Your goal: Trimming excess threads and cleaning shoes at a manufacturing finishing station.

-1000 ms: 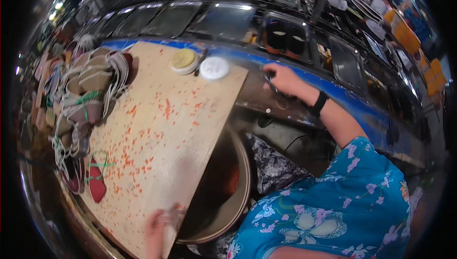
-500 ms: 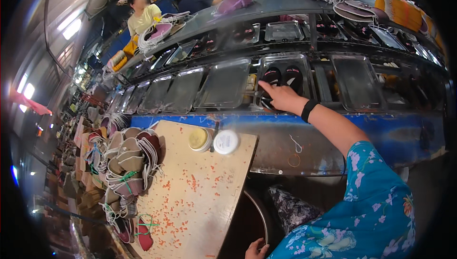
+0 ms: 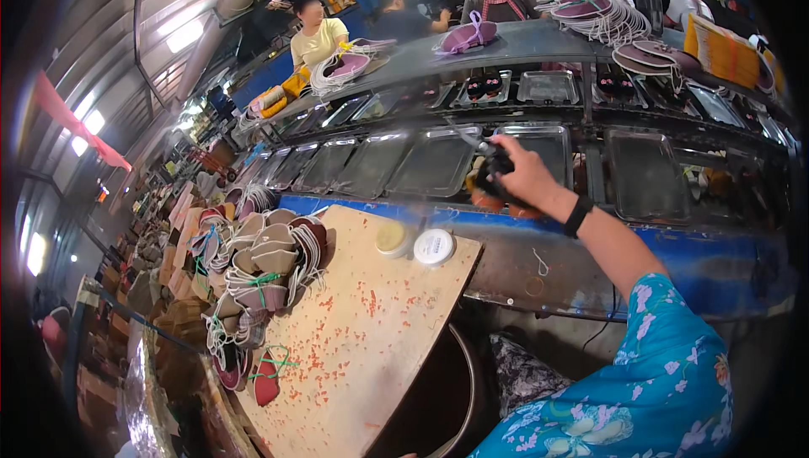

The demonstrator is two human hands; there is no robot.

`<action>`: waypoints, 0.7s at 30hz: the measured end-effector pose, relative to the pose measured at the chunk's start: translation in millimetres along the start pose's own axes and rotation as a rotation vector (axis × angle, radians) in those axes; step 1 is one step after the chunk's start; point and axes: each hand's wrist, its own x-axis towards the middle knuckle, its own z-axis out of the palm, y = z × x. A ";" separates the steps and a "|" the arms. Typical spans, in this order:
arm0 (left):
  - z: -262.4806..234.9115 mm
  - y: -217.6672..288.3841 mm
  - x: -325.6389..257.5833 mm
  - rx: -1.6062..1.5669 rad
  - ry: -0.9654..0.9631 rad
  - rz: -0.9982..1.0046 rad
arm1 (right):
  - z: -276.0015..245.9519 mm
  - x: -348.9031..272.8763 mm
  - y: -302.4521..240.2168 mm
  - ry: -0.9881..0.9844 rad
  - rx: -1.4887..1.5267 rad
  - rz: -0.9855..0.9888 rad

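My right hand (image 3: 529,178) reaches forward over the near row of trays, fingers closed on black shoes (image 3: 492,168). The shoes are partly covered by my fingers and smeared by motion. They hang in front of a clear-rimmed tray (image 3: 552,148), which shows a bare dark surface. Only a sliver of my left hand (image 3: 409,455) shows at the lower edge, its fingers hidden. Between my arms and the rack stands a light wooden board (image 3: 396,306) strewn with orange scraps. On it sit a tub of yellowish paste (image 3: 391,240) and a white lid (image 3: 433,247).
Bundles of shoe uppers (image 3: 261,268) tied with white cords crowd the board's left side. A red upper (image 3: 266,382) lies at its near left. A blue rail (image 3: 674,247) edges the tray rack. Purple bundled pieces (image 3: 468,37) lie on the upper shelf. Several people are beyond.
My right hand has closed on the black shoes and lifted them off their tray. My left hand has almost left the picture. The view has shifted, so the scene sits further right.
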 end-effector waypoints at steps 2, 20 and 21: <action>-1.0 15.2 -4.0 -0.162 -0.013 0.004 | 17.0 -24.7 -60.5 -0.125 0.118 -0.120; 32.4 -83.8 10.0 -0.356 1.178 0.066 | 147.9 -333.6 -271.7 -1.342 0.685 -0.795; 31.9 -89.4 9.2 -0.047 1.266 0.069 | 147.2 -330.8 -268.4 -1.333 0.677 -0.790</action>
